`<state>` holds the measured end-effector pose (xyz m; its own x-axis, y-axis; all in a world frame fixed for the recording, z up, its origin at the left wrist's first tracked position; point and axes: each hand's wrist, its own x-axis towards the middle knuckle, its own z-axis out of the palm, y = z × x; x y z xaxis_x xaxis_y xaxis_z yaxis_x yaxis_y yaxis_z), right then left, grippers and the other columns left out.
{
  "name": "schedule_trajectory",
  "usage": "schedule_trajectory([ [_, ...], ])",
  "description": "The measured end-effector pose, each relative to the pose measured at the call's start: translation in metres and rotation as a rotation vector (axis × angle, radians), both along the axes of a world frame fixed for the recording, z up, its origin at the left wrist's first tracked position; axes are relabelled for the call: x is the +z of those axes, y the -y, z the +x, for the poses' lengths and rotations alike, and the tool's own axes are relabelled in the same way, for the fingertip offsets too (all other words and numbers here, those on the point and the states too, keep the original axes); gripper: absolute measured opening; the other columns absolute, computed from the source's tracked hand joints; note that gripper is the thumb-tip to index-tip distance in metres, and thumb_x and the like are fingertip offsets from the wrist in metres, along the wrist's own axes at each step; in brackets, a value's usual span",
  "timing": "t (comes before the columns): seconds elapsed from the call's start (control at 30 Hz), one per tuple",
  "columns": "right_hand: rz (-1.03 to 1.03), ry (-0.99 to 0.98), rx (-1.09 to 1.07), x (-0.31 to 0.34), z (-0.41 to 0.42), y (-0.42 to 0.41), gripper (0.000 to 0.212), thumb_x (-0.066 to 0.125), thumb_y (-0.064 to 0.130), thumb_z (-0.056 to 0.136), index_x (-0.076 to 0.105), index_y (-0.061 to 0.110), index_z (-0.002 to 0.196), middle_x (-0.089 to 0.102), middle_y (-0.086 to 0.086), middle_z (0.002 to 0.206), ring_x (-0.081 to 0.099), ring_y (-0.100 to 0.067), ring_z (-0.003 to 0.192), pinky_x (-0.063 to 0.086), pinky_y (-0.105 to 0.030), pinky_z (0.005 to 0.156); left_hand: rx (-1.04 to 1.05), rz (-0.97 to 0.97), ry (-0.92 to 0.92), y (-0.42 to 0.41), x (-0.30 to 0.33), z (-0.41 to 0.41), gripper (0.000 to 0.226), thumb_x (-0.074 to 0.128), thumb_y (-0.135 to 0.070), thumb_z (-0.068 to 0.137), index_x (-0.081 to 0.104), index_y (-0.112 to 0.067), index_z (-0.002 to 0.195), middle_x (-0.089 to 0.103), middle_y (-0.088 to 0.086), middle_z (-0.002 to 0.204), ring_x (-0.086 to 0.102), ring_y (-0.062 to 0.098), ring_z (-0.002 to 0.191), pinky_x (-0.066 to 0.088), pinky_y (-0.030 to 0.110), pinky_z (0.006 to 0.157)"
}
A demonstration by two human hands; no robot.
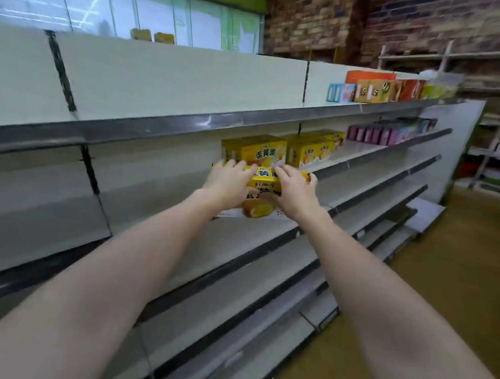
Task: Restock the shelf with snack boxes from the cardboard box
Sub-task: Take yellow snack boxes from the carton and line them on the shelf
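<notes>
- Yellow cardboard snack box point(263, 190), printed with red lettering and a picture of a round cake, is held between both hands at the front edge of the second tier of the long white metal shelf unit point(172, 95).
- The left hand point(227, 184) grips the box's left end, its fingers curled over the top edge.
- The right hand point(294, 189) grips the right end the same way, fingers wrapped over the top.
- Both bare forearms reach forward from the bottom of the view.
- Just behind the held box, another yellow box of the same kind point(253, 151) stands on that tier, with more matching yellow boxes point(313, 148) beside it on the right.
- Further right on the same tier is a row of small purple and pink boxes point(380, 134).
- On the top tier, far right, stand orange, gold and pale blue boxes point(377, 87).
- A red brick wall point(373, 23) rises behind the unit, and brown flooring point(458, 278) lies to the right.
</notes>
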<state>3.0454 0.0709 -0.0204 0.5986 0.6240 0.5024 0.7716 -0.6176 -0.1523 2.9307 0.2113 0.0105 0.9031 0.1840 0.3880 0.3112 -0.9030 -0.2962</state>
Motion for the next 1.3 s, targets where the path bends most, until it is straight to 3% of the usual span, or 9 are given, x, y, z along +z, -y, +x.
schedule_trajectory([
  [0.1, -0.003, 0.002, 0.003, 0.001, 0.033, -0.008, 0.076, 0.066, 0.055, 0.087, 0.030, 0.032, 0.150, 0.033, -0.002, 0.156, 0.027, -0.024, 0.145, 0.019, -0.070, 0.109, 0.064, -0.069, 0.042, -0.003, 0.002, 0.031, 0.064, 0.044, -0.060, 0.095, 0.037, -0.024, 0.148, 0.052, 0.007, 0.140, 0.050, 0.029, 0.126, 0.043, 0.043, 0.097],
  [0.2, 0.015, -0.035, 0.029, 0.002, 0.064, -0.019, 0.077, 0.070, 0.045, 0.087, 0.030, 0.030, 0.151, 0.028, -0.004, 0.158, 0.021, -0.025, 0.147, 0.024, -0.067, 0.109, 0.098, -0.072, 0.049, -0.013, -0.001, 0.066, 0.063, 0.045, -0.060, 0.095, 0.039, -0.024, 0.146, 0.052, 0.007, 0.140, 0.049, 0.031, 0.128, 0.044, 0.044, 0.097],
  [0.33, 0.019, -0.013, 0.046, 0.002, 0.117, -0.032, 0.077, 0.067, 0.050, 0.086, 0.031, 0.030, 0.151, 0.029, -0.003, 0.158, 0.022, -0.024, 0.146, 0.027, -0.060, 0.108, 0.100, -0.083, 0.034, -0.026, 0.000, 0.116, 0.064, 0.045, -0.059, 0.096, 0.035, -0.024, 0.149, 0.048, 0.009, 0.144, 0.046, 0.032, 0.130, 0.040, 0.046, 0.100],
  [0.47, -0.006, 0.028, 0.066, 0.011, 0.176, -0.053, 0.072, 0.068, 0.046, 0.088, 0.035, 0.030, 0.150, 0.033, -0.004, 0.155, 0.024, -0.026, 0.145, 0.029, -0.063, 0.108, 0.119, -0.090, 0.089, -0.045, -0.002, 0.169, 0.063, 0.046, -0.059, 0.095, 0.037, -0.025, 0.147, 0.052, 0.009, 0.140, 0.050, 0.032, 0.126, 0.044, 0.044, 0.095],
  [0.63, -0.073, 0.029, 0.117, 0.007, 0.242, -0.084, 0.066, 0.068, 0.045, 0.087, 0.042, 0.030, 0.146, 0.037, -0.003, 0.151, 0.027, -0.026, 0.142, 0.029, -0.061, 0.106, 0.184, -0.287, 0.100, -0.065, -0.021, 0.232, 0.064, 0.045, -0.054, 0.098, 0.025, -0.029, 0.153, 0.036, 0.007, 0.155, 0.034, 0.033, 0.141, 0.029, 0.049, 0.113],
  [0.77, -0.112, -0.023, 0.167, -0.010, 0.283, -0.106, 0.077, 0.069, 0.055, 0.083, 0.035, 0.035, 0.148, 0.033, 0.000, 0.154, 0.027, -0.026, 0.142, 0.027, -0.062, 0.109, 0.239, -0.169, 0.074, -0.080, -0.030, 0.264, 0.067, 0.045, -0.060, 0.095, 0.031, -0.026, 0.150, 0.041, 0.006, 0.151, 0.038, 0.029, 0.136, 0.035, 0.044, 0.106],
  [0.93, -0.032, 0.022, 0.207, -0.025, 0.312, -0.126, 0.081, 0.071, 0.057, 0.078, 0.038, 0.033, 0.147, 0.034, 0.000, 0.154, 0.026, -0.025, 0.142, 0.026, -0.058, 0.108, 0.280, -0.090, -0.006, -0.096, -0.028, 0.286, 0.094, 0.065, -0.073, 0.072, 0.033, -0.024, 0.146, 0.040, 0.006, 0.150, 0.037, 0.028, 0.136, 0.032, 0.042, 0.110],
  [1.1, -0.011, 0.006, 0.324, -0.026, 0.332, -0.145, 0.074, 0.070, 0.049, 0.083, 0.039, 0.029, 0.148, 0.033, -0.001, 0.155, 0.019, -0.022, 0.147, 0.015, -0.060, 0.114, 0.377, -0.047, 0.031, -0.106, -0.036, 0.298, 0.087, 0.069, -0.063, 0.075, 0.035, -0.022, 0.144, 0.041, 0.004, 0.149, 0.042, 0.027, 0.133, 0.039, 0.039, 0.104],
  [1.3, -0.026, 0.022, 0.385, -0.030, 0.353, -0.156, 0.075, 0.066, 0.053, 0.084, 0.036, 0.031, 0.149, 0.034, -0.004, 0.153, 0.021, -0.024, 0.146, 0.019, -0.057, 0.111, 0.421, -0.081, 0.030, -0.100, -0.032, 0.306, 0.090, 0.068, -0.063, 0.075, 0.034, -0.019, 0.146, 0.041, 0.006, 0.150, 0.044, 0.028, 0.131, 0.046, 0.039, 0.093],
])
